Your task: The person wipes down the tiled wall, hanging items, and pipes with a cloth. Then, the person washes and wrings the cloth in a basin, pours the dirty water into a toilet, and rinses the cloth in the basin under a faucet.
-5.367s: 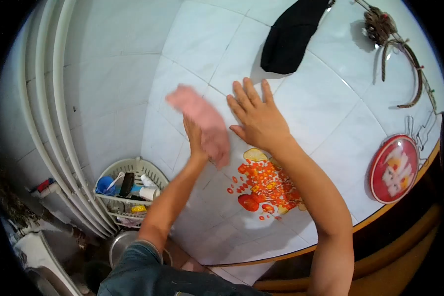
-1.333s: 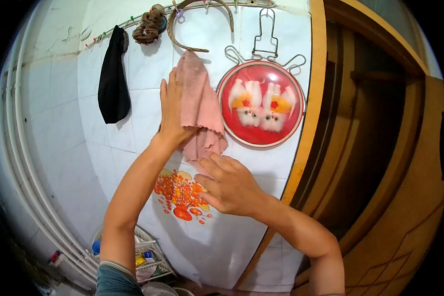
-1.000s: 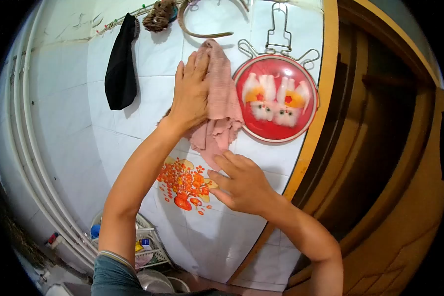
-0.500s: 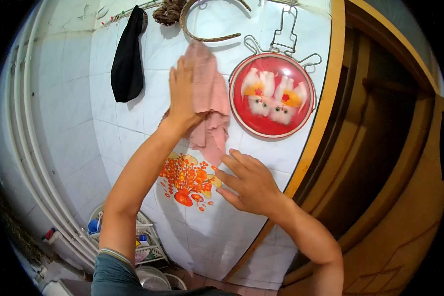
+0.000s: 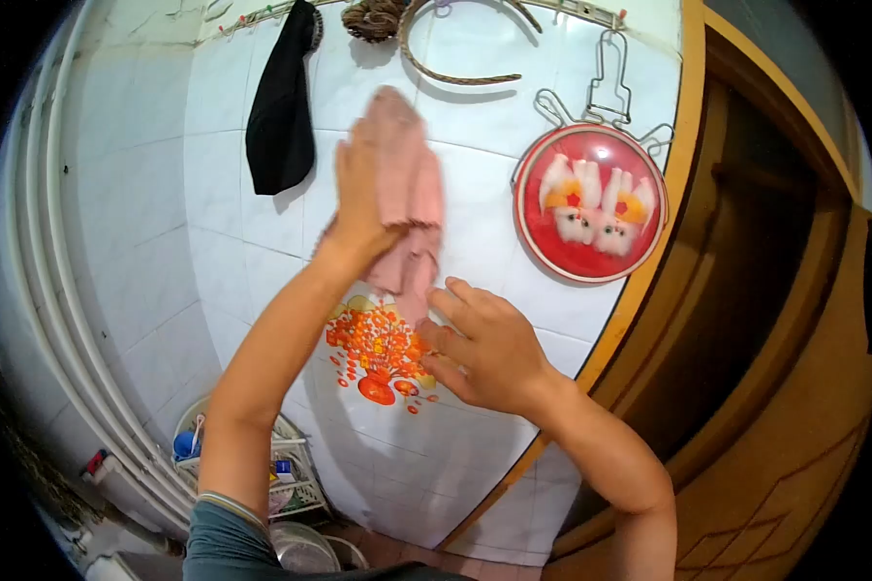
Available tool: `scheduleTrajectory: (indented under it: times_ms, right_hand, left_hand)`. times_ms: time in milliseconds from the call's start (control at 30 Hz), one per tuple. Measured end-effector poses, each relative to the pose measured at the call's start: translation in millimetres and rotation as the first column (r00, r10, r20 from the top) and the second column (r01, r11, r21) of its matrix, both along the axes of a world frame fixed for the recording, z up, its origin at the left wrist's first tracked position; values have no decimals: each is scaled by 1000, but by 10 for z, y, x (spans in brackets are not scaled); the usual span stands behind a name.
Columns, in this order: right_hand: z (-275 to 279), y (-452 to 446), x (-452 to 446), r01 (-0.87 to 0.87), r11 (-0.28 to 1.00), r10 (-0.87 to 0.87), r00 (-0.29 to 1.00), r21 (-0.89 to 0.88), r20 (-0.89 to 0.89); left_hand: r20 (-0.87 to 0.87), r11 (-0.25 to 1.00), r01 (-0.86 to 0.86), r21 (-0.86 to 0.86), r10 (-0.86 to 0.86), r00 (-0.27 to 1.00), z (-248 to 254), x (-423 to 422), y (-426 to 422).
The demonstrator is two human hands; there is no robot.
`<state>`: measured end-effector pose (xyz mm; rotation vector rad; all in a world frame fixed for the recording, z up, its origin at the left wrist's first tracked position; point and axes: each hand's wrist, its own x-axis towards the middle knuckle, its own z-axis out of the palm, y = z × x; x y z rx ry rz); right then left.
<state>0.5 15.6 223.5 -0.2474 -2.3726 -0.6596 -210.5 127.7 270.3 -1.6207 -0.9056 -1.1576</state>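
My left hand (image 5: 358, 189) is pressed up against the tiled wall with a pink cloth (image 5: 412, 184) under and beside its fingers. The cloth bunches upward past the fingertips, and its loose lower end hangs toward an orange flower-vase sticker (image 5: 376, 389). Close to that hanging end is my right hand (image 5: 489, 344), its fingers spread and bent a little. Whether its fingertips touch the cloth I cannot tell. Both hands stand between the black cloth item (image 5: 283, 116) on the left and the round red mirror-like frame (image 5: 596, 208) with two white toy cats on the right.
A headband (image 5: 465, 77) and a brown hair tie (image 5: 373, 19) hang from the hook rail above. White pipes (image 5: 44, 242) run down the left corner. Below stand a white shelf rack (image 5: 295, 465) and a metal pot (image 5: 305, 550). A wooden door frame (image 5: 639, 290) borders the right.
The view has shifted, so the hanging things appear farther right. Against the wall, my left hand and the pink cloth have slid slightly left. My right hand stays near the cloth's lower end.
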Motion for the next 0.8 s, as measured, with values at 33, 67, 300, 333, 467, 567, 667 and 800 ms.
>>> scheduleTrajectory:
  times_ms: [33,67,300,333,467,567,667,800]
  right_hand:
    - [11,-4,-37,-6,1000,6,1000,3,4]
    - [23,-23,-105,-35,999,36,999,15,-27]
    - [49,-161,43,31,997,-26,998,75,-62]
    - [62,-150,67,29,997,-25,998,76,-59]
    - [133,-41,-69,82,995,-74,991,61,-110]
    - [159,37,-194,110,993,-103,987,52,-127]
    - [180,13,-231,146,989,-139,977,33,-162]
    - [118,75,-238,199,978,-185,967,67,-174]
  left_hand:
    - [-33,997,-67,43,68,997,-13,58,1]
    - [-47,999,-16,44,18,999,0,180,-189]
    - [232,996,-72,45,60,971,126,-230,-62]
    - [233,1000,-12,20,7,973,108,-209,-192]
    - [62,994,76,80,-81,995,-139,-37,-89]
    - [8,996,70,61,-71,997,-190,19,-191]
    - [36,997,23,68,-25,999,-164,-150,-163]
    - [197,998,59,27,-63,978,-197,-503,-72]
